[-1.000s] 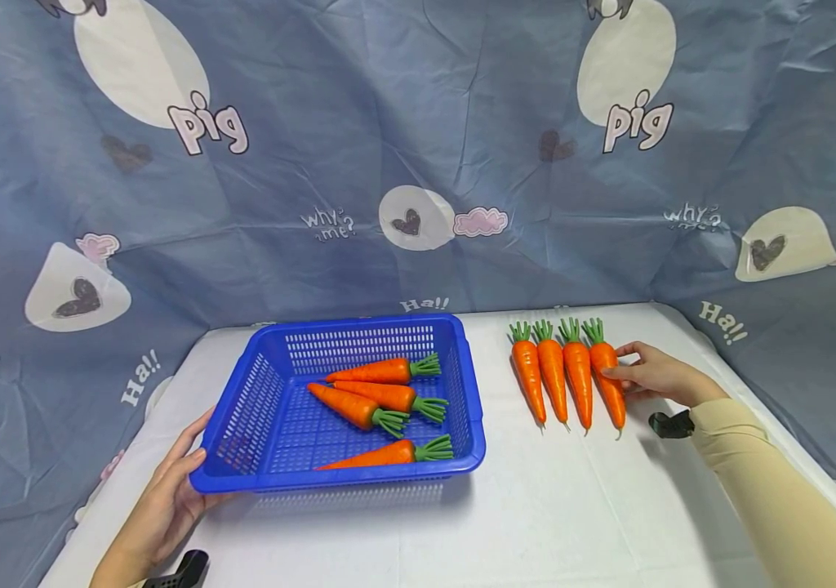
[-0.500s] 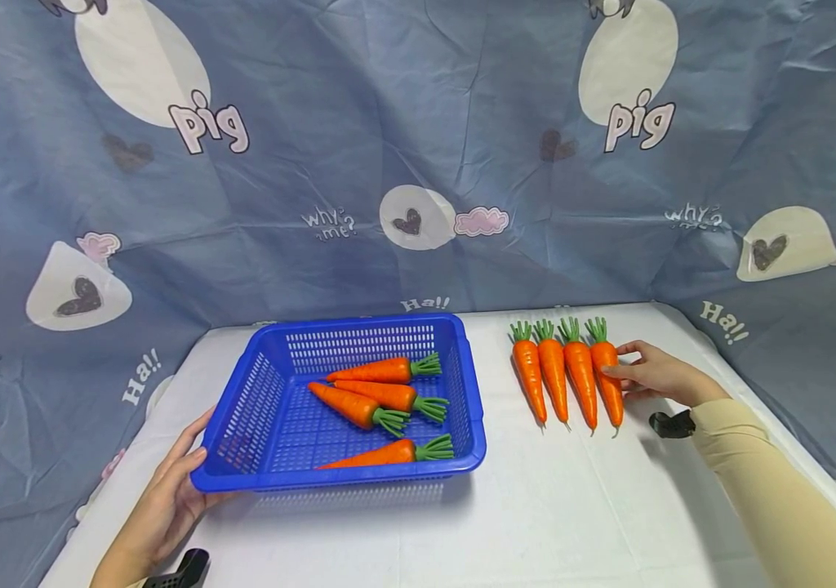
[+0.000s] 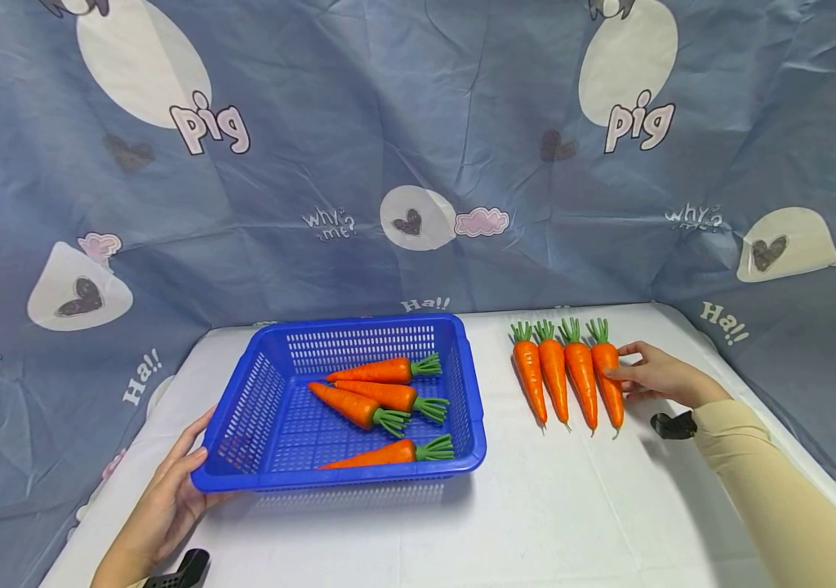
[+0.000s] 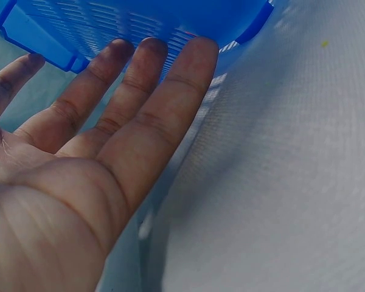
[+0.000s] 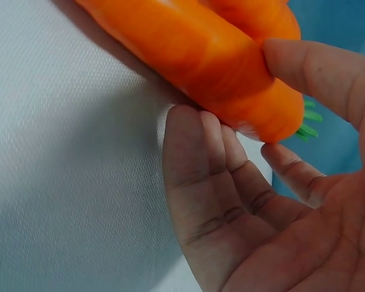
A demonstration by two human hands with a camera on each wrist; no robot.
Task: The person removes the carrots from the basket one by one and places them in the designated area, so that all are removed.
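Several orange carrots with green stems lie side by side on the white tabletop at the right in the head view. My right hand (image 3: 660, 376) holds the rightmost carrot (image 3: 611, 392). In the right wrist view the thumb rests on top of this carrot (image 5: 231, 73) and the other fingertips meet its side. At the left, my left hand (image 3: 164, 498) touches the near left corner of a blue plastic basket (image 3: 330, 480). Its fingers look nearly straight against the basket's slotted wall (image 4: 115, 21) in the left wrist view. Several more carrots (image 3: 370, 371) lie inside the basket.
A white cloth (image 3: 535, 514) covers the table. Blue-grey patterned fabric (image 3: 418, 147) hangs behind and along both sides. Beside the held carrot lies its neighbour (image 3: 580, 384), with two others (image 3: 553, 380) further left.
Between the first two frames, the two rightmost carrots shifted slightly, their tips turning a little. Since then they have barely moved. The left hand and the basket look unchanged.
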